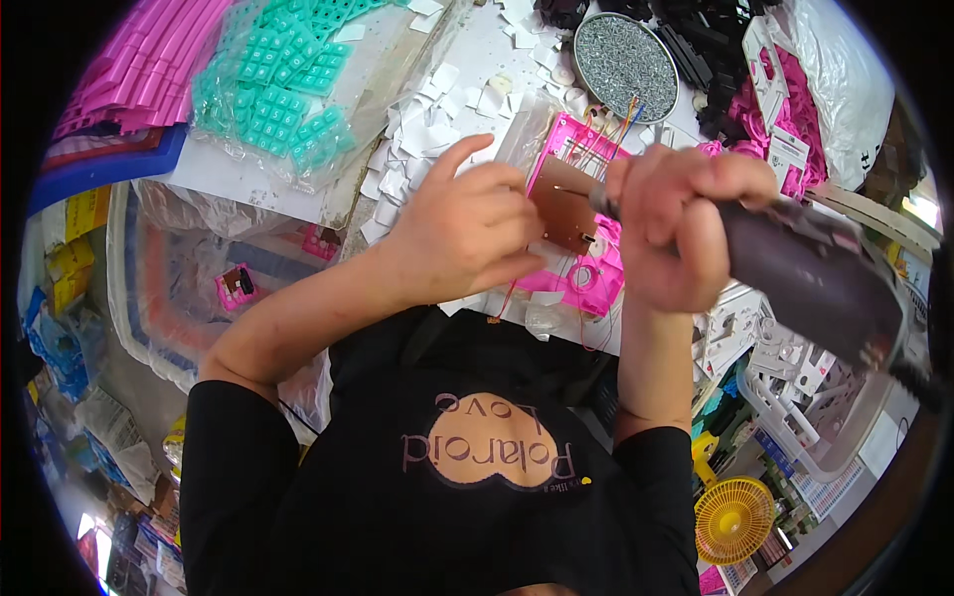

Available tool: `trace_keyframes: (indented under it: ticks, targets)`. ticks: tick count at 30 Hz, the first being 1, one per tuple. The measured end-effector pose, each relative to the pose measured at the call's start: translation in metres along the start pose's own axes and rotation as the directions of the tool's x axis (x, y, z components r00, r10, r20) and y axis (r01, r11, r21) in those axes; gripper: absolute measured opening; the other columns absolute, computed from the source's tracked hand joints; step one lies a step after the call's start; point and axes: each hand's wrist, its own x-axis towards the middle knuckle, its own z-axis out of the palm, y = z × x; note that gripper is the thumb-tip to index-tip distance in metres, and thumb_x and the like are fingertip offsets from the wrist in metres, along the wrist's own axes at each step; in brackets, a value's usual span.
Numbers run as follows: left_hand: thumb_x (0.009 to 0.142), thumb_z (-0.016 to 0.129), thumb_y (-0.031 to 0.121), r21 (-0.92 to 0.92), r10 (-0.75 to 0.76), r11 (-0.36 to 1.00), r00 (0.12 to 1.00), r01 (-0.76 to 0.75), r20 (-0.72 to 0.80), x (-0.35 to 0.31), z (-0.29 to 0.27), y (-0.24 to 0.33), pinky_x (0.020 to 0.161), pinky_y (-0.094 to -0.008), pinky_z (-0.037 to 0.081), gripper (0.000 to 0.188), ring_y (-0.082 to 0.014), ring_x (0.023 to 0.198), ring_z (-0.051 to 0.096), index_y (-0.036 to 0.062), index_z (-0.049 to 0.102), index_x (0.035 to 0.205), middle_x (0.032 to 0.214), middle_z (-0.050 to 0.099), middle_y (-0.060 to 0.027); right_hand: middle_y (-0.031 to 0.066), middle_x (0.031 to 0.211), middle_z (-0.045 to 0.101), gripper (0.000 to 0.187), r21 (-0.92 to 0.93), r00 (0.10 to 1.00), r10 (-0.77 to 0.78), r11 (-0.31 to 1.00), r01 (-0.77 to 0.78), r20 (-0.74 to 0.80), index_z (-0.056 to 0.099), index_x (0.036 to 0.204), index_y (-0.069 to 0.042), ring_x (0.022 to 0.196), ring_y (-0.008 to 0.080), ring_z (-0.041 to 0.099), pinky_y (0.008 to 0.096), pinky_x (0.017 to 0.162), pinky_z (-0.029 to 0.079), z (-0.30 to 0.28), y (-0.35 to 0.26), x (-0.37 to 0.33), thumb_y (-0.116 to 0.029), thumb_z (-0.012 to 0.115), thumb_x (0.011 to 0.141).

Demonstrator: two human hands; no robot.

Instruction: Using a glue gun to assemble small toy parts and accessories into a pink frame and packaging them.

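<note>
A dark grey electric screwdriver (810, 263) is gripped in my right hand (686, 223), its body slanting down to the right. Its thin metal bit points left onto a brown circuit board (563, 204). The board lies in a bright pink plastic housing (599, 283) with thin wires about it. My left hand (462, 223) is at the board's left edge, index finger raised and the other fingers curled in. What those curled fingers hold, if anything, does not show.
Beyond the housing stands a round tin (626, 68) of small metal screws. Teal keypads (283, 109) in clear plastic and stacked pink parts (149, 60) lie at the far left. White scraps (402, 179) litter the table. A clear bin (149, 288) sits below left; white parts (795, 368) fill another at right.
</note>
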Motion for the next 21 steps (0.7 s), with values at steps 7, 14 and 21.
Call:
trace_keyframes:
  ticks: [7,14,21]
  targets:
    - [0.074,0.081,0.024,0.110,0.055,0.992,0.996,-0.063,0.072,-0.007,0.003,-0.002,0.107,-0.0550,0.029,0.015,-0.0161,0.103,0.061,0.0164,0.075,0.085,0.099,0.067,0.0067,0.0018,0.067,0.045,0.017,-0.191,0.999,0.028,0.981,-0.019,0.045,0.044,0.107,-0.009,0.056,0.0134,0.044,0.0352,0.059,0.045,0.000,0.021,0.003,-0.012,0.057,0.096]
    - [0.072,0.081,0.024,0.129,0.066,0.989,0.994,-0.077,0.083,-0.007,0.004,-0.002,0.108,-0.0549,0.029,0.018,-0.0166,0.105,0.060,0.0165,0.076,0.087,0.098,0.067,0.0065,0.0057,0.065,0.050,0.022,-0.364,0.999,0.022,0.932,-0.003,0.047,0.042,0.094,-0.008,0.051,0.0134,0.045,0.0332,0.053,0.044,0.005,0.027,0.002,-0.005,0.064,0.092]
    - [0.071,0.083,0.027,0.026,-0.022,0.999,0.989,0.019,0.144,-0.010,0.000,0.010,0.108,-0.0564,0.028,0.030,-0.0239,0.109,0.057,0.0142,0.072,0.097,0.108,0.062,-0.0020,0.0041,0.073,0.062,0.025,-0.141,0.998,0.060,0.988,-0.056,0.025,0.057,0.103,-0.001,0.057,0.0080,0.055,0.0227,0.053,0.045,-0.010,0.025,0.008,0.004,0.073,0.084]
